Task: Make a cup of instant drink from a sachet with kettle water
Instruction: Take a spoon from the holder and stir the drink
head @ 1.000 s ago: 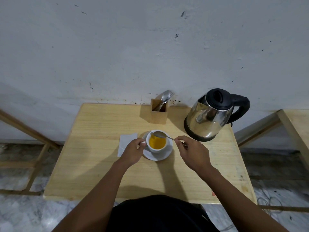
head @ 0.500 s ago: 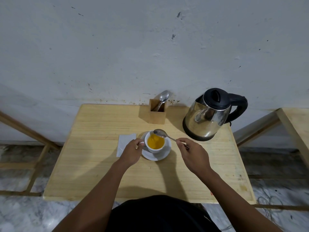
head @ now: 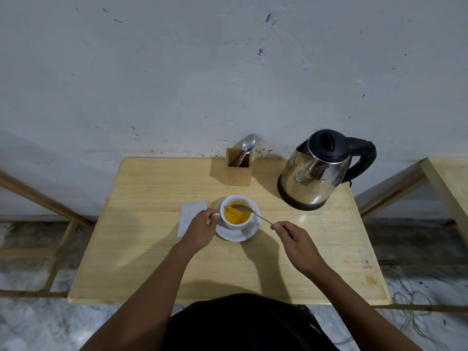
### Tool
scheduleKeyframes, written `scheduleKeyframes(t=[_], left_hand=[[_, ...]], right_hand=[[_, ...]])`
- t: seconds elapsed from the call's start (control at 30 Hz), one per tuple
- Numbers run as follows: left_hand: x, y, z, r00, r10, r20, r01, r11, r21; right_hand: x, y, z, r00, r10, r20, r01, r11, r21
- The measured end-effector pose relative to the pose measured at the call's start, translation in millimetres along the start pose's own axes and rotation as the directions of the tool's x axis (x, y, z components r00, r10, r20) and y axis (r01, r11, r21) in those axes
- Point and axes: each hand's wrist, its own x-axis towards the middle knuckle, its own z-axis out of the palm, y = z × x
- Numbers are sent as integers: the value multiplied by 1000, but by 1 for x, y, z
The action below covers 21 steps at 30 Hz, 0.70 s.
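while left hand (head: 200, 231) seemingly pinches cup (head: 236, 216) handle, right hand (head: 297, 243) fingertips closed around spoon (head: 249, 211)

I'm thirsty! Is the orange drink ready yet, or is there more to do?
Almost. The cup on its saucer already holds orange liquid, and the kettle is set down on the table, so pouring looks done. The right hand holds a spoon at the cup while the left hand steadies its handle. Left: perhaps finish stirring and put the spoon away.

Table (head: 152, 262) w/ saucer (head: 249, 231), kettle (head: 314, 178), sachet (head: 188, 216) (flat).
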Motion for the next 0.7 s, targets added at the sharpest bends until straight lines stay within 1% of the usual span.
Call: scheduleKeyframes(t=[0.13,0.27,0.4,0.47,0.6,0.7], left_hand=[[0,-1,0,1000,-8,3,8,1000,2],[1,-2,0,1000,-7,12,7,1000,-1],[2,-3,0,1000,-15,19,15,1000,-2],[2,-4,0,1000,-15,21,15,1000,-5],[2,-3,0,1000,-14,26,14,1000,-4],[2,-3,-2,999,-11,32,11,1000,3]], right_hand=[[-1,6,0,999,41,13,-43,986,160],[3,18,2,993,95,-62,-73,953,294],[4,29,8,979,153,-134,-105,945,311],[6,35,14,967,201,-157,-145,939,312],[15,41,25,937,301,-178,-237,921,308],[21,43,29,928,322,-188,-262,922,285]])
